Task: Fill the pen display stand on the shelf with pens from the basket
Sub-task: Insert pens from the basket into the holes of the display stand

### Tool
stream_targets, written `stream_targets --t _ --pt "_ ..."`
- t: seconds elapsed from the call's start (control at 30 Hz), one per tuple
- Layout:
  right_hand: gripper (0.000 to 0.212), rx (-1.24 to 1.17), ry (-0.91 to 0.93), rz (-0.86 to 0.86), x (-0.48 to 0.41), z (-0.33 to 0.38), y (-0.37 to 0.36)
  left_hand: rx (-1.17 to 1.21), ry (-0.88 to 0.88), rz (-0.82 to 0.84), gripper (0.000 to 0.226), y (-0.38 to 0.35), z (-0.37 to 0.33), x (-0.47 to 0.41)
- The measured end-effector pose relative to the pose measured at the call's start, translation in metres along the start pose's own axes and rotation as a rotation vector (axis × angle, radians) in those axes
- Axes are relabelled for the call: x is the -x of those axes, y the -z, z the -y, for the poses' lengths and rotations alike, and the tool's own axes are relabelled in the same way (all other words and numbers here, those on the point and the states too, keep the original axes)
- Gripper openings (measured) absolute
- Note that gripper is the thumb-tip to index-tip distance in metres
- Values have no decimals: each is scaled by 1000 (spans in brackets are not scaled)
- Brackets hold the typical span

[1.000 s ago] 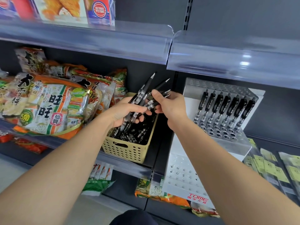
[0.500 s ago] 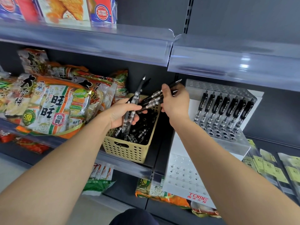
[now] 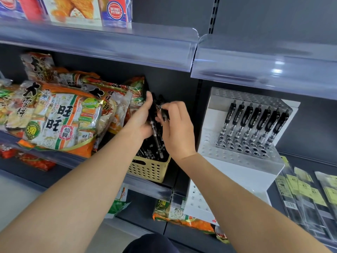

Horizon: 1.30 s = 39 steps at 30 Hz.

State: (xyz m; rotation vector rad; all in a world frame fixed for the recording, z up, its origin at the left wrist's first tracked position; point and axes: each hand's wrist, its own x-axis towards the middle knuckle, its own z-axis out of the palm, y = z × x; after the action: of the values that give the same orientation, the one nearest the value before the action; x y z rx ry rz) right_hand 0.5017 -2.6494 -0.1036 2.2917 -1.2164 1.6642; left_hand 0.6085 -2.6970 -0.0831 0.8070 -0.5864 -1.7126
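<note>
Above the yellow basket (image 3: 149,171), my left hand (image 3: 143,118) gripped a bundle of black pens (image 3: 154,128) while my right hand (image 3: 177,130) pinched a single pen (image 3: 164,114) just beside it. To the right, the clear display stand (image 3: 235,157) held seven pens (image 3: 255,119) in one row.

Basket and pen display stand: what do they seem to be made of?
Basket: looks like moulded plastic, matt pale yellow, with even rows of round holes in its wall. Pen display stand: seemingly clear acrylic, glossy; the pens show through its drilled tiers.
</note>
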Motion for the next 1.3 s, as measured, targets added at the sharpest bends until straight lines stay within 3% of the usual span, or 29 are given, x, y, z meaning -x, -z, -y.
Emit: stream_targets --t 0.2,0.4,0.6,0.73,0.83,0.97,1.1,1.17,1.3 --pt "31 68 52 60 7 1 -1 93 6 11 60 -7 5 10" --pt "22 -44 -11 178 18 3 0 145 -65 -122 24 -8 7 8" --pt "30 -53 -30 233 18 4 3 -79 -22 -152 27 -4 8 9" --pt "48 -41 -57 234 21 4 11 -210 -1 -155 29 1 8 12" --pt "44 -101 -255 104 15 10 17 -233 -7 -176 19 0 8 19" --pt "35 -324 -675 -13 -3 11 24 -217 -15 -25 17 -4 8 37" --pt "26 -566 -900 71 -26 15 36 -318 51 117 2 -2 17 64" --pt "32 -643 -993 165 -33 16 44 -442 84 193 4 2 20 77" --pt "27 -773 -951 292 -32 13 59 -586 139 355 14 11 25 90"
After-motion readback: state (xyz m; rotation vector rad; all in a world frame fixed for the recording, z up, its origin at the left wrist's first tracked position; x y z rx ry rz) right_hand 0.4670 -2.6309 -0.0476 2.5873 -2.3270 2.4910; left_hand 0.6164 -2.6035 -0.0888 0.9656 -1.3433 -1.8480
